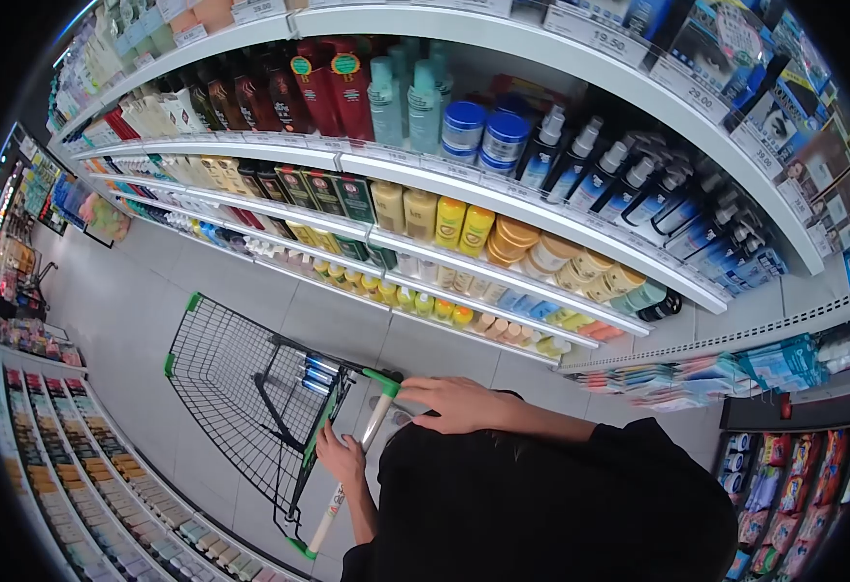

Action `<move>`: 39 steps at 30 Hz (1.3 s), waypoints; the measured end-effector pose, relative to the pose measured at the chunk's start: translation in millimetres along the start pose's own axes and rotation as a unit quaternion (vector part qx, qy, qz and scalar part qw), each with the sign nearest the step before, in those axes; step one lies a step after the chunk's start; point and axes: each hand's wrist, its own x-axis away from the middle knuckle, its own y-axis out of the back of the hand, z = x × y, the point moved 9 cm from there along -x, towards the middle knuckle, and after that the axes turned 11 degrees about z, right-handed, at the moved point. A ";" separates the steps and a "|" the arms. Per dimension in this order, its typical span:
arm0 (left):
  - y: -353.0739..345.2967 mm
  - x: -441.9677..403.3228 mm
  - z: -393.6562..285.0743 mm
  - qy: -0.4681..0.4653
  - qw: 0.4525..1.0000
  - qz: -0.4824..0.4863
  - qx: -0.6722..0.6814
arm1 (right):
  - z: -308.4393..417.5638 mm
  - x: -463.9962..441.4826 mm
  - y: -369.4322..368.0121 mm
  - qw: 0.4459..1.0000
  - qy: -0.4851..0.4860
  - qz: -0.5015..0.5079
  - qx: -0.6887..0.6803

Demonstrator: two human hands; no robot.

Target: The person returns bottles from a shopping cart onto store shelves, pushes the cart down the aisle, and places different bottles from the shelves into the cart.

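Observation:
A shopping cart of dark wire mesh with green corners stands in front of me. Its pale handle bar runs slantwise near my body. My right hand lies with fingers stretched toward the handle's upper green end; I cannot tell whether it touches. My left hand is beside the bar, at the cart's rear edge, fingers partly spread and nothing visible in them. Several blue and silver cylinders show near the cart's rear mesh; their kind is unclear. Something see-through, hard to make out, lies below my right hand.
A long white shelf along the upper side carries bottles, blue-lidded jars and pump bottles. Another product shelf stands at lower left. Packets hang on a rack at right. Grey floor tiles run along the aisle.

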 end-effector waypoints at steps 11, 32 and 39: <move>-26.0 103.2 -68.1 0.047 0.999 0.005 0.020 | -60.6 67.3 -47.7 0.997 0.000 0.075 -0.018; -30.6 243.8 -48.8 0.115 0.983 0.031 0.138 | -142.0 117.4 -150.4 0.961 0.042 0.063 0.266; -50.2 286.6 -33.2 0.123 0.987 0.071 0.068 | -124.5 118.2 -161.0 0.972 -0.009 0.031 0.233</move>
